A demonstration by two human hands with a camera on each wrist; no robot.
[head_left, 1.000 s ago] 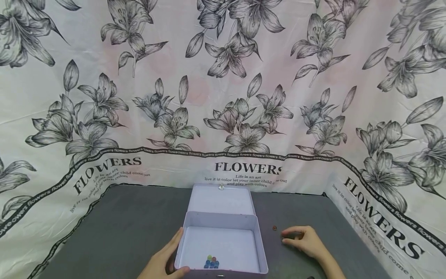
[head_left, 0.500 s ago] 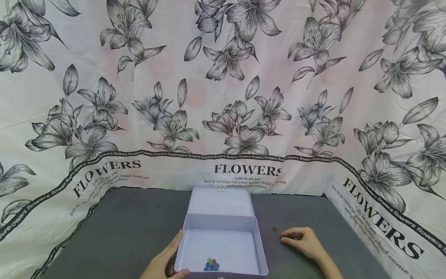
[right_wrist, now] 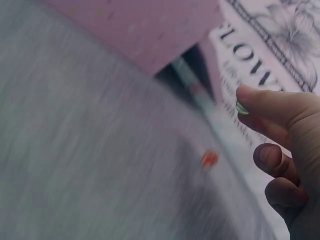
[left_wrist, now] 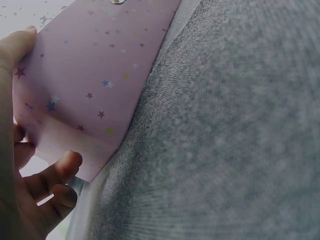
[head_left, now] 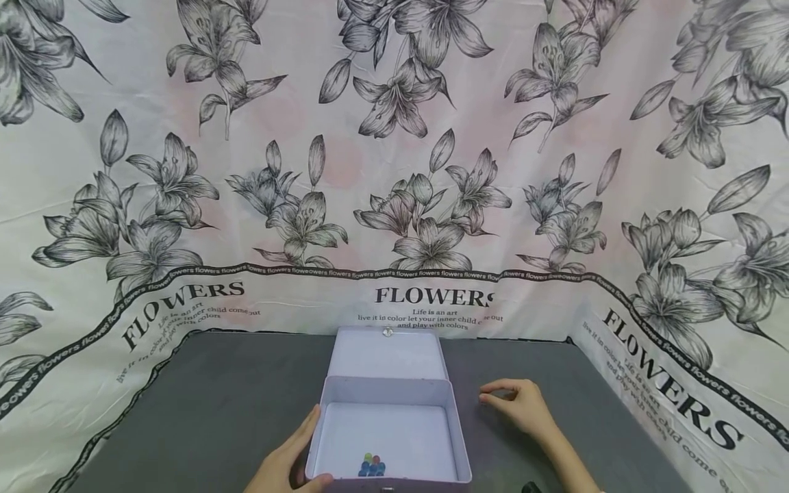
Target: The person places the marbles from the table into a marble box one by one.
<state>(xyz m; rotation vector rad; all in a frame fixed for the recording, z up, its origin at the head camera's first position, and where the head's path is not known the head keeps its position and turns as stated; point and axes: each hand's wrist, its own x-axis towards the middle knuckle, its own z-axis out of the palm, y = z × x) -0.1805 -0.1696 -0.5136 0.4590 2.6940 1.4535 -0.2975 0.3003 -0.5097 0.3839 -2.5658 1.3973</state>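
Note:
A lilac box [head_left: 462, 438] with printed stars on its outside stands with its lid [head_left: 388, 352] folded back. Several small marbles [head_left: 372, 465], blue, red and yellow-green, lie together near its front wall. My left hand [head_left: 286, 455] grips the box's left front corner, thumb over the front rim and fingers along the side; the starred wall [left_wrist: 95, 80] shows in the left wrist view. To the right of the box, my right hand [head_left: 520, 404] pinches a small green marble [right_wrist: 241, 108] between thumb and forefinger. An orange marble [right_wrist: 209, 159] lies on the grey cloth below that hand.
Grey cloth [head_left: 216, 404] covers the table on both sides of the box. A white flower-printed curtain [head_left: 419, 205] hangs behind and at the sides. The raised lid reaches close to it.
My right hand has moved forward and a little left, over the orange marble, which the head view no longer shows. The left hand keeps its grip on the box.

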